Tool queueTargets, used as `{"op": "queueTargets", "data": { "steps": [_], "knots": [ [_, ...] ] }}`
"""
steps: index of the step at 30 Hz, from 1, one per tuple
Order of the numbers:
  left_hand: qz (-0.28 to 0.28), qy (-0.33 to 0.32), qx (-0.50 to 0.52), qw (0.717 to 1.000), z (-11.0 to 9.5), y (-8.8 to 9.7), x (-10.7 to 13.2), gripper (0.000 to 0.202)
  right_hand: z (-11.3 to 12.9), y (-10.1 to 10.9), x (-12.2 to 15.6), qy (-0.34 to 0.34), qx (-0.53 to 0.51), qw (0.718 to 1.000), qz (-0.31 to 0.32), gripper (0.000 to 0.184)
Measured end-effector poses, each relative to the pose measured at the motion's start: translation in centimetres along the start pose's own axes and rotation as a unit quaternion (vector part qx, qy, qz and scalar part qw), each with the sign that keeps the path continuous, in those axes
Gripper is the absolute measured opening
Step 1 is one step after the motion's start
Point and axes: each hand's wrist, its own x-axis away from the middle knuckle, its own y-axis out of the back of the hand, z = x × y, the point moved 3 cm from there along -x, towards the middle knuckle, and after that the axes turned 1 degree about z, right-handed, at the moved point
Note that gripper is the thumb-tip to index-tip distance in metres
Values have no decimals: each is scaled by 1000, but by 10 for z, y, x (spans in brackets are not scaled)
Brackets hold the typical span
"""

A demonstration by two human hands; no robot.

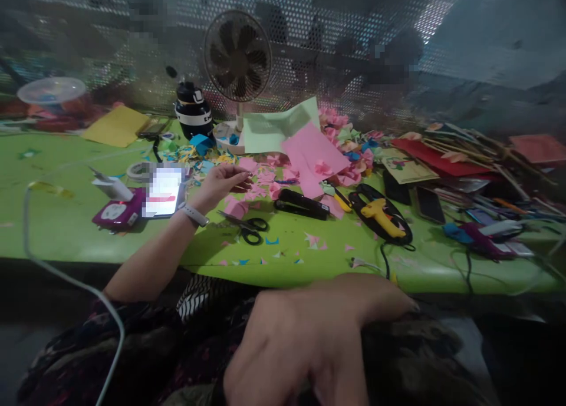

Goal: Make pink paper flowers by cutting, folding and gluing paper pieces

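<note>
My left hand, with a pale band around the wrist, reaches over the green table. Its fingers are loosely bent and apart, and I see nothing held in them. Pink paper scraps lie just beyond the fingertips. Below that hand rest black-handled scissors, and a black stapler is to its right. Close to the camera, my right hand hangs in front of the table edge, blurred. Its fingers point down and are cut off by the frame's bottom, so their grip is hidden.
A lit phone lies left of my wrist. At the back stand a fan and a dark bottle. Pink sheets, a yellow glue gun and sticks fill the right. A white cable loops over the left edge.
</note>
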Motion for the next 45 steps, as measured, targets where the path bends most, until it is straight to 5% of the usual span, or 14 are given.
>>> {"op": "queueTargets", "data": {
  "steps": [3, 5, 7, 9, 11, 17, 26, 30, 34, 39, 45],
  "knots": [
    [-5, 7, 25, 1000, 1, 0, -1, 25, -6, 49, 24, 36, 75, 980, -182, 18],
    [-7, 14, 39, 999, 3, 0, -2, 23, -21, 102, 53, -21, 186, 904, -385, 23],
    [-7, 23, 52, 998, 5, 1, -3, 19, -43, 153, 85, -109, 311, 801, -499, 21],
    [-7, 32, 66, 997, 7, 1, -4, 15, -75, 194, 108, -254, 397, 740, -479, 13],
    [-10, 37, 76, 996, 9, 1, -5, 12, -105, 217, 120, -367, 432, 721, -398, 8],
    [-15, 52, 68, 996, 12, 2, -4, 13, -136, 223, 113, -465, 530, 641, -306, 24],
    [-33, 84, 86, 992, 4, -2, 0, 3, -130, 225, 119, -488, 520, 615, -336, 23],
    [-47, 86, 110, 989, 4, -4, 0, 4, -115, 223, 130, -472, 497, 609, -399, 32],
    [-43, 80, 130, 987, 6, -5, -1, 6, -98, 211, 128, -356, 479, 641, -483, 32],
    [-18, 53, 142, 988, 7, -8, 0, 9, -95, 174, 100, -207, 475, 713, -473, 34],
    [17, 29, 149, 988, 4, -11, 2, 14, -110, 154, 78, -181, 505, 722, -437, 33]
  ]
}}
